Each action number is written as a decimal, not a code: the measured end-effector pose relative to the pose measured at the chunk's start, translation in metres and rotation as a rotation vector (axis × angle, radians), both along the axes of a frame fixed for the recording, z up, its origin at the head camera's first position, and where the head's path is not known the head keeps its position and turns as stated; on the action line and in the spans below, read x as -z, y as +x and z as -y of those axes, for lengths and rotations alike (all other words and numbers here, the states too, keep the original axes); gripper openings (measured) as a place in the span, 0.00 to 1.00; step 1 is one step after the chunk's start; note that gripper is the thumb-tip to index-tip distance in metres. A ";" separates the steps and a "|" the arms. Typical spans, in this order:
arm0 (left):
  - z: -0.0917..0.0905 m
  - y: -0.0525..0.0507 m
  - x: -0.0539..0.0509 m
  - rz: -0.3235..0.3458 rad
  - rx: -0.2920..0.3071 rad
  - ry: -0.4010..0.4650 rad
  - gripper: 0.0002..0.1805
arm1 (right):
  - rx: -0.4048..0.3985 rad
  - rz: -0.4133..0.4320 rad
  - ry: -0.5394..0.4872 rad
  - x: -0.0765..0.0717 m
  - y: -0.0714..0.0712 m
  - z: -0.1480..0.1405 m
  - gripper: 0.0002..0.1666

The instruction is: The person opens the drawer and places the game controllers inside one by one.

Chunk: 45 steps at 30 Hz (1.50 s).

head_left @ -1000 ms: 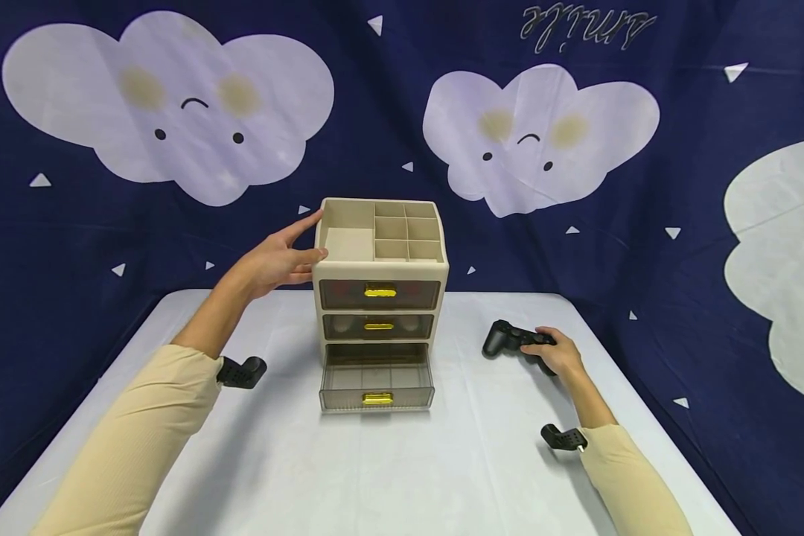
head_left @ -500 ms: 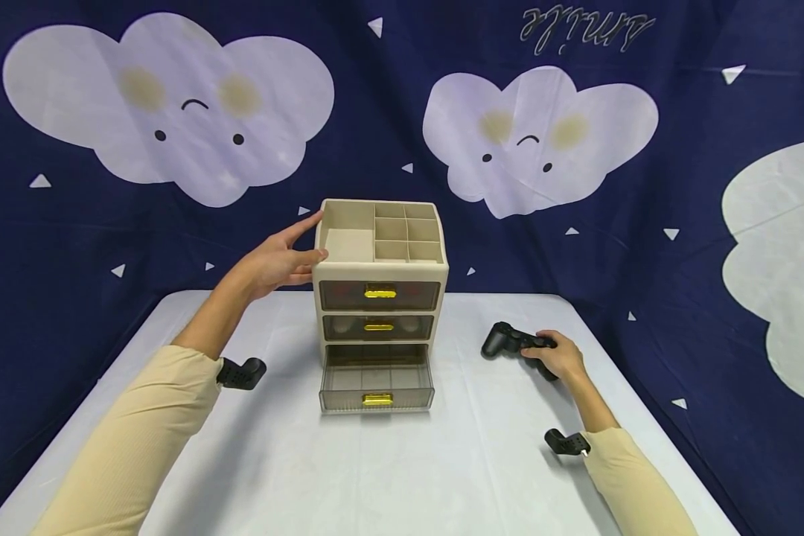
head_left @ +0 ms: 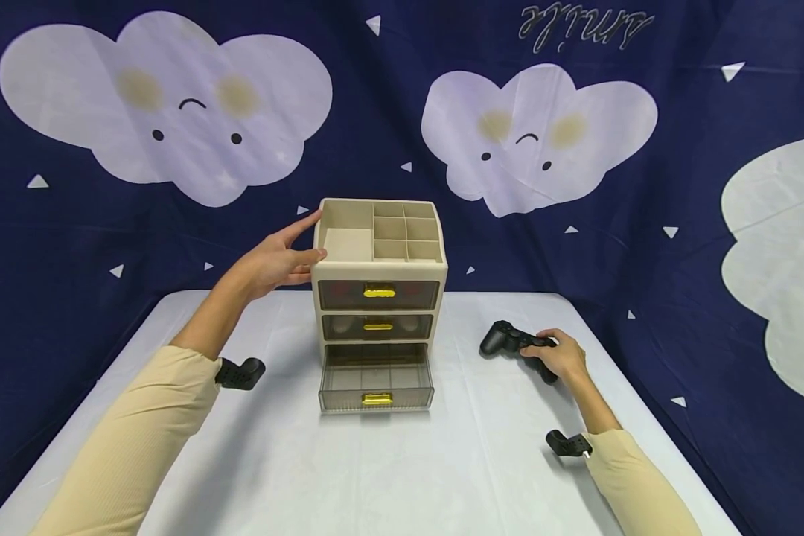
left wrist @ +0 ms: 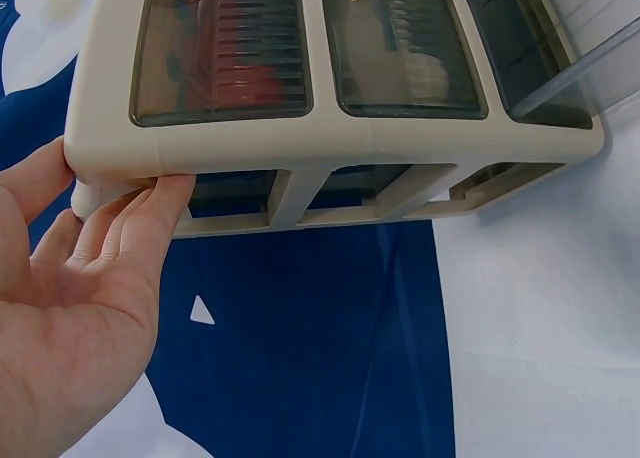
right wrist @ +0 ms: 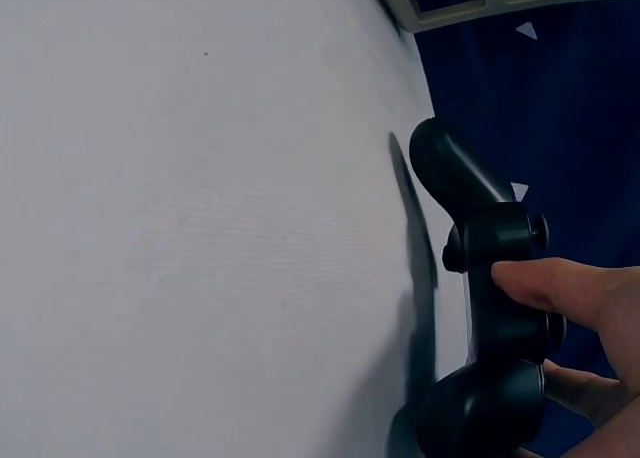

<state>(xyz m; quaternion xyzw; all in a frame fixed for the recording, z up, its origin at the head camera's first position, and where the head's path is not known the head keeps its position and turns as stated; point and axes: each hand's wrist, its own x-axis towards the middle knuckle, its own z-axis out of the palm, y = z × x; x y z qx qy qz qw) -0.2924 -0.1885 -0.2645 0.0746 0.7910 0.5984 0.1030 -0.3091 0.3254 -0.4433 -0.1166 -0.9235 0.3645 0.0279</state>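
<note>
A cream drawer organizer (head_left: pixel 378 269) stands on the table, its bottom drawer (head_left: pixel 377 378) pulled out and nothing visible inside. My left hand (head_left: pixel 272 262) holds the organizer's upper left edge, the thumb at the top rim and fingers against the outer side. In the left wrist view, the left hand (left wrist: pixel 90 288) touches the organizer's side wall (left wrist: pixel 230 148). To the right, my right hand (head_left: pixel 563 356) pinches a black game controller (head_left: pixel 507 339) by its middle. The controller (right wrist: pixel 505 308) appears a little above the tabletop in the right wrist view, its shadow beside it; some fingers are hidden behind it.
The organizer's top tray (head_left: pixel 348 242) has several compartments. Its upper drawer (head_left: pixel 342 295) and middle drawer (head_left: pixel 348 326) are closed, with blurred contents behind the dark fronts. A white table (head_left: pixel 388 476) lies below, and a dark blue cloud-print curtain (head_left: pixel 375 112) hangs behind.
My right forearm has shifted slightly toward the right and down, and the controller has turned a little in my grip. The left hand and organizer stay in place.
</note>
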 end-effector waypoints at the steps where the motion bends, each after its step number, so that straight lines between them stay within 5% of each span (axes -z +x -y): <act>1: 0.000 0.000 0.000 -0.002 -0.001 -0.003 0.44 | -0.003 -0.004 0.004 -0.002 0.000 0.001 0.39; 15: 0.000 0.000 0.001 -0.012 -0.004 -0.012 0.44 | -0.074 -0.097 0.079 -0.039 0.012 0.012 0.39; 28: 0.001 0.000 0.000 -0.007 -0.003 -0.014 0.44 | -0.229 -0.147 0.171 -0.071 0.029 0.037 0.35; 45: 0.001 0.000 0.000 0.001 -0.006 -0.004 0.44 | -0.390 -0.204 0.181 -0.096 0.054 0.078 0.34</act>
